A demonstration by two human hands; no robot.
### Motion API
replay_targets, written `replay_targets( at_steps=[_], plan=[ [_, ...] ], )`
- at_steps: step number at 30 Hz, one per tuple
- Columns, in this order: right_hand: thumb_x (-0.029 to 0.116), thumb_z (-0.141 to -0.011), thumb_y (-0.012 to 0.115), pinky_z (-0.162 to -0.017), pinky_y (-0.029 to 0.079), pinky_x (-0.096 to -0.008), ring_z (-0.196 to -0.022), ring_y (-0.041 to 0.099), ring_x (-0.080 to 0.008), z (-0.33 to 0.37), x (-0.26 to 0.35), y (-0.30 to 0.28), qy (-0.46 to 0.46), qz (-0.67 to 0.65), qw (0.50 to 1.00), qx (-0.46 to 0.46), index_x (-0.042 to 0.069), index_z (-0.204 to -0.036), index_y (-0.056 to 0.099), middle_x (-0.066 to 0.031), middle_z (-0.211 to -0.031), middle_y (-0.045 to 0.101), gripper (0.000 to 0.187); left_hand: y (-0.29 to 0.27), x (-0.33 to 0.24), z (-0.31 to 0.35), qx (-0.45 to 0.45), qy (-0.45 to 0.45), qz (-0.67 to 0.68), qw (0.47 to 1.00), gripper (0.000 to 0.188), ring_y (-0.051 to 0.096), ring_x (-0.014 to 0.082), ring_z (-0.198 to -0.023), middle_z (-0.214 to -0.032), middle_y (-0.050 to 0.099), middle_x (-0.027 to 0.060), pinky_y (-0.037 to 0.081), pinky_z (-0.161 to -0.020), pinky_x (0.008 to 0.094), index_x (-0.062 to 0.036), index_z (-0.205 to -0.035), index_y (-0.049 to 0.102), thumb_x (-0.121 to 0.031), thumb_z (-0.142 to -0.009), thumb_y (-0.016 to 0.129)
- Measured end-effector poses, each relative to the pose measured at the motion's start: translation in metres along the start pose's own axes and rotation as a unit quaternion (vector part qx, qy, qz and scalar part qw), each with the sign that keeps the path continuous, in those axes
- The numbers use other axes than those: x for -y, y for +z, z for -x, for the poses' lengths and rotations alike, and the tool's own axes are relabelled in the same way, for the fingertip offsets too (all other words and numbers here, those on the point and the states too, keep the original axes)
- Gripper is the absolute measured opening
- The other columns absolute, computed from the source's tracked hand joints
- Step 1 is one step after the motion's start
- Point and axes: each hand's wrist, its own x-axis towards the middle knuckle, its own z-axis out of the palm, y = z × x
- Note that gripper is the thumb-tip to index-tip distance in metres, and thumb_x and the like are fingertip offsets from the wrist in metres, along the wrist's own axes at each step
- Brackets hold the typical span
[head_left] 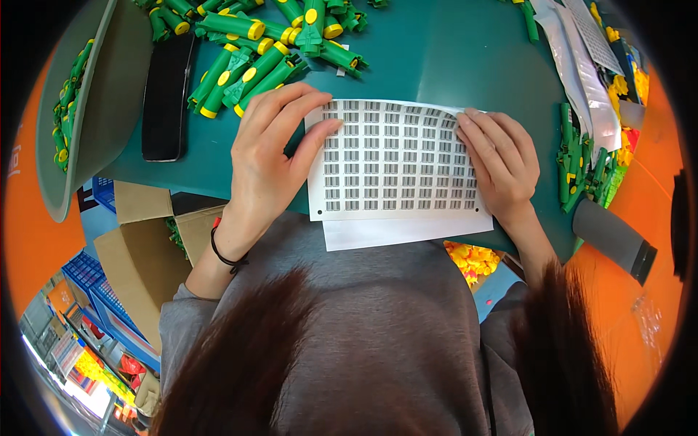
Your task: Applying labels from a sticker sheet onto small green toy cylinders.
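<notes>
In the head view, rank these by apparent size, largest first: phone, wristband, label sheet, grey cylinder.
1. Label sheet
2. Phone
3. Grey cylinder
4. Wristband

This is apparent size only; the fisheye bends things near the rim, so phone over cylinder is less sure.

A white rectangular paper sheet with rows of grey barcode labels (396, 156) is at the green table's (480, 65) near edge, bowed at upper right. A plain white paper sheet (407, 235) juts out beneath it.
</notes>
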Motion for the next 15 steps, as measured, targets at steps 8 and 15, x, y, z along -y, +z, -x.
replay_targets(
  at_steps=[8, 15],
  plan=[
    [-0.001, -0.075, 0.079, -0.085, 0.052, -0.0348, -0.097, 0.064, -0.0263, 0.006, -0.006, 0.003, 0.076, -0.034, 0.996, -0.02, 0.002, -0.107, 0.074, -0.0094, -0.107, 0.07, 0.033, 0.002, 0.002, 0.001, -0.008, -0.002, 0.004, 1.0, 0.029, 0.063, 0.0271, -0.099, -0.107, 0.068, 0.009, 0.052, -0.084, 0.0357, -0.0047, -0.104, 0.072, -0.008, -0.077, 0.082],
    [-0.001, -0.075, 0.079, -0.084, 0.052, -0.0351, -0.096, 0.063, -0.0262, 0.004, -0.004, 0.003, 0.114, -0.042, 0.991, -0.051, 0.003, -0.109, 0.074, -0.0079, -0.105, 0.07, 0.034, 0.002, -0.002, 0.0, -0.004, -0.002, -0.007, 1.0, 0.031, 0.064, 0.0268, -0.1, -0.108, 0.068, 0.0086, 0.052, -0.085, 0.0356, -0.0048, -0.105, 0.072, -0.007, -0.077, 0.082]
  ],
)
